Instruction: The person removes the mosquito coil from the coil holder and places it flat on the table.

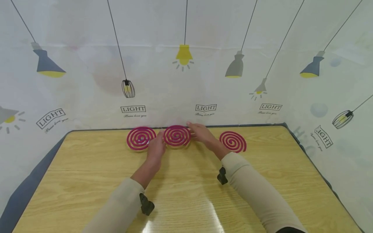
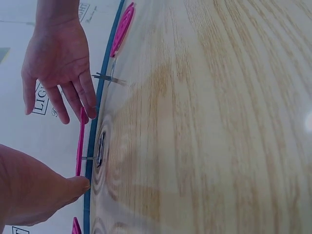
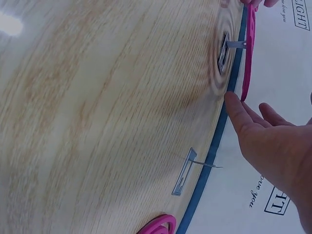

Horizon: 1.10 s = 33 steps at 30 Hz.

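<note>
Three magenta spiral mosquito coils are lined up along the table's far edge. The middle mosquito coil (image 1: 176, 136) lies level on a thin metal stand (image 3: 237, 44), raised above the tabletop. My left hand (image 1: 156, 145) is at its left rim, fingertips right at the edge. At the opposite rim my right hand (image 1: 202, 133) has its fingers extended, fingertips close by the coil. The left coil (image 1: 141, 138) sits beside my left hand. Beyond my right wrist lies the right coil (image 1: 233, 141). A bare metal stand (image 3: 184, 175) rests near my right hand, between the middle and right coils.
The wood-grain table (image 1: 186, 194) has a dark edge strip (image 1: 247, 125) at the back. A wall sheet (image 1: 163, 81) printed with lamps and LIGHT labels rises behind and at both sides.
</note>
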Motion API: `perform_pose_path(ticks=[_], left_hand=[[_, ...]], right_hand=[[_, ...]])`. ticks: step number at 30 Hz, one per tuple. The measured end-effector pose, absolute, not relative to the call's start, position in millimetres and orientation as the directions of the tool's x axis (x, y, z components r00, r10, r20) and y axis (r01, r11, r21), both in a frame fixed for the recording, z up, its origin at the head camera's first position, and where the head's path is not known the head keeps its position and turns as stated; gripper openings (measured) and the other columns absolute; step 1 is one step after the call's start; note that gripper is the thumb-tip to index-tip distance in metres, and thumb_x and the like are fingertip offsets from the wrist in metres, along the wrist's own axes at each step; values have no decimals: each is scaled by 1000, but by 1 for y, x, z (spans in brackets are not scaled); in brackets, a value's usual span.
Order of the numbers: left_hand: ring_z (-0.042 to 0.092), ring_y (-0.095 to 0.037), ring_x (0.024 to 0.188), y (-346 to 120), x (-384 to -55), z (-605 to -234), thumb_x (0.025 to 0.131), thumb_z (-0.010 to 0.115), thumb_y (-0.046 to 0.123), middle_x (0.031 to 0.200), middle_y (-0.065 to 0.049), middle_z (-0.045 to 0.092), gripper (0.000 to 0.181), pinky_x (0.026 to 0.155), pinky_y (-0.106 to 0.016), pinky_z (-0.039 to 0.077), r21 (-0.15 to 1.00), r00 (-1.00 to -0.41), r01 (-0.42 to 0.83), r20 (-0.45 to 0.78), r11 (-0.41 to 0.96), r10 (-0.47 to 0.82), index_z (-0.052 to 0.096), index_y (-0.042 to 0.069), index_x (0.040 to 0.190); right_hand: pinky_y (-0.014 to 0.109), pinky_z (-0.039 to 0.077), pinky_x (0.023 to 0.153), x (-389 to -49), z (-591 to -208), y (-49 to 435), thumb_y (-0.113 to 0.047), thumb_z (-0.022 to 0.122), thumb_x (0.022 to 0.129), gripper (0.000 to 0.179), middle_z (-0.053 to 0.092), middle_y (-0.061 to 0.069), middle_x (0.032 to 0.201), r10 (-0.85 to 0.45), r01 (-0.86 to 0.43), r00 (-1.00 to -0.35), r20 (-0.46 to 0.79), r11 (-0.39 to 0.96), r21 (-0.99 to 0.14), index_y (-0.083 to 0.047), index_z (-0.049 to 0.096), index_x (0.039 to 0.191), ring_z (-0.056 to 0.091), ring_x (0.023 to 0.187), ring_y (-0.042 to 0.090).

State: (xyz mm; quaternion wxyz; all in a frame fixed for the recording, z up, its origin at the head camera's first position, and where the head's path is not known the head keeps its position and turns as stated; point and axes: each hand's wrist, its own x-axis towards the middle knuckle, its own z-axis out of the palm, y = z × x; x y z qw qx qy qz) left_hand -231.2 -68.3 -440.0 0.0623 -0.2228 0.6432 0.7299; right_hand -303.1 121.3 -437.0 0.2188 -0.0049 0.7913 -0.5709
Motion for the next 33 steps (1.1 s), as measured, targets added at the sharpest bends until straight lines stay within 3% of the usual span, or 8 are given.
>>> perform_pose_path(ticks=[2, 5, 17, 33], left_hand=[[60, -19, 100, -68, -231, -439, 99, 46, 51, 116, -13, 61, 57, 105, -38, 45, 911, -895, -372, -403, -179, -190, 53, 3, 130], [48, -30, 133, -68, -230, -437, 100, 45, 48, 147, -20, 44, 66, 112, -40, 41, 912, -901, -366, -398, -188, -175, 39, 2, 146], [43, -32, 137, -67, -225, -434, 100, 46, 48, 148, -22, 43, 69, 114, -41, 38, 915, -916, -337, -373, -221, -146, 35, 0, 147], [43, -31, 137, -70, -205, -418, 100, 43, 54, 150, -19, 41, 73, 114, -40, 37, 957, -958, -274, -280, -92, -67, 36, -1, 147]], right_hand=[[46, 43, 109, -303, -436, 122, -49, 42, 101, 66, 50, 24, 140, -260, 244, -904, -340, 340, -908, 1, 39, 144, 50, 129, 36], [46, 44, 109, -304, -435, 123, -48, 41, 102, 65, 50, 25, 139, -261, 249, -904, -340, 326, -912, 2, 38, 144, 50, 129, 36], [45, 43, 109, -304, -432, 124, -48, 42, 102, 67, 49, 24, 140, -265, 246, -907, -328, 299, -922, 2, 37, 145, 50, 129, 36], [46, 41, 111, -282, -417, 140, -46, 44, 102, 66, 49, 23, 142, -314, 173, -913, -260, 280, -944, 3, 38, 145, 49, 129, 38]])
